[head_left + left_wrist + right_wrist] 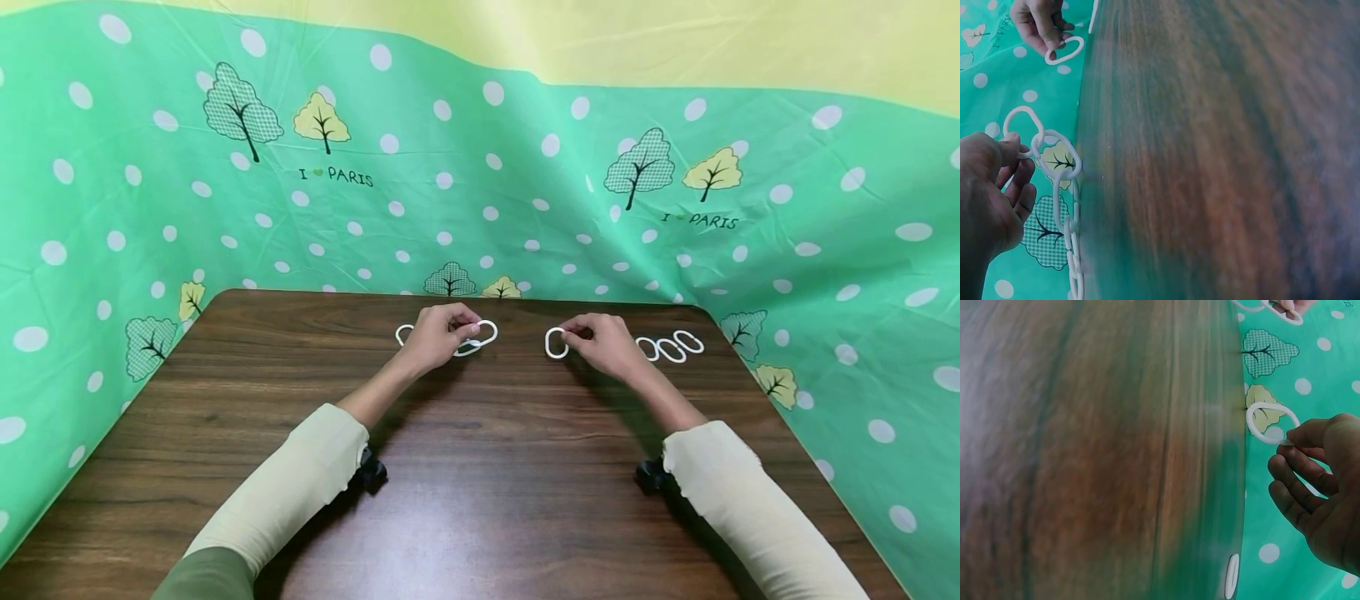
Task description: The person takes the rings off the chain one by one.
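Note:
My left hand pinches the end link of a white plastic chain between thumb and finger. That end link is raised, and the joined links trail down to the tabletop, partly behind the hand in the head view. In the left wrist view several interlocked links run along the table edge. My right hand pinches a single white oval link by its side, apart from the chain. The right wrist view shows this loose link held between thumb and fingertip, with the other fingers loosely bent.
Several loose white links lie on the dark wooden table to the right of my right hand. A green dotted cloth hangs behind the table and along its sides. Black wrist devices sit below both sleeves.

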A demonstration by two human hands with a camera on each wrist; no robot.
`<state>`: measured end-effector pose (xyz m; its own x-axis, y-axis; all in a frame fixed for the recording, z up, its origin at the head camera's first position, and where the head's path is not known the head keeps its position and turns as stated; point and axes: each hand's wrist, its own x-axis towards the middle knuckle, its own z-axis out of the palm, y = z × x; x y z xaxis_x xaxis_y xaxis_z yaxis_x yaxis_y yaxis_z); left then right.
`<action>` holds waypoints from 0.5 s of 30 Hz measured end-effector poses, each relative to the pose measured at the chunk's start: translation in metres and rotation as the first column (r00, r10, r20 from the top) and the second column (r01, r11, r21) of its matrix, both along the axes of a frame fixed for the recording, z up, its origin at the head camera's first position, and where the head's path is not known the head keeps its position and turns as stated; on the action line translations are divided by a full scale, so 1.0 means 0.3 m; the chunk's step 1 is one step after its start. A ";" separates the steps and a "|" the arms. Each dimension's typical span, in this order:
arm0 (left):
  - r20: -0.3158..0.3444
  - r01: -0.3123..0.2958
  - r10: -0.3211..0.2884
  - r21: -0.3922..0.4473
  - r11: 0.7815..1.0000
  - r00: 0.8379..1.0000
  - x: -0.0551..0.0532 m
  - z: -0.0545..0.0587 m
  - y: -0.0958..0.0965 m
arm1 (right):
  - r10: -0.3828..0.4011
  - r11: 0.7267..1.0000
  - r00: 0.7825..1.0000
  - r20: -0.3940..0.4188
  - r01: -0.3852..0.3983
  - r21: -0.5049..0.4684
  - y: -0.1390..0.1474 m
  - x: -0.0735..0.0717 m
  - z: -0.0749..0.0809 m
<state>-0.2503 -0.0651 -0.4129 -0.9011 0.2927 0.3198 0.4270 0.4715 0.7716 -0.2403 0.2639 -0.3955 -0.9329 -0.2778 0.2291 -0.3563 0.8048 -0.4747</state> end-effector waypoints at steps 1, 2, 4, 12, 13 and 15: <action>-0.001 0.000 0.000 0.001 1.000 1.000 0.000 0.000 0.000 | -0.003 1.000 1.000 0.003 0.003 0.004 0.003 0.001 0.000; -0.002 0.000 0.000 0.002 1.000 1.000 0.000 0.000 0.000 | -0.004 1.000 1.000 0.006 0.004 0.007 0.007 0.001 -0.001; -0.004 -0.001 0.001 0.002 1.000 1.000 -0.001 -0.001 0.000 | -0.007 1.000 1.000 0.005 0.007 0.013 0.014 0.001 -0.003; 0.002 0.000 0.000 0.006 1.000 1.000 -0.001 -0.005 0.002 | -0.027 1.000 0.999 0.021 0.027 0.005 0.062 -0.019 -0.016; 0.002 0.000 0.000 0.005 1.000 1.000 -0.001 -0.006 0.002 | -0.036 0.999 0.999 0.029 0.036 0.002 0.067 -0.021 -0.016; -0.001 -0.001 0.001 0.003 1.000 1.000 -0.003 -0.006 0.002 | -0.053 0.999 0.998 0.042 0.054 -0.006 0.080 -0.026 -0.016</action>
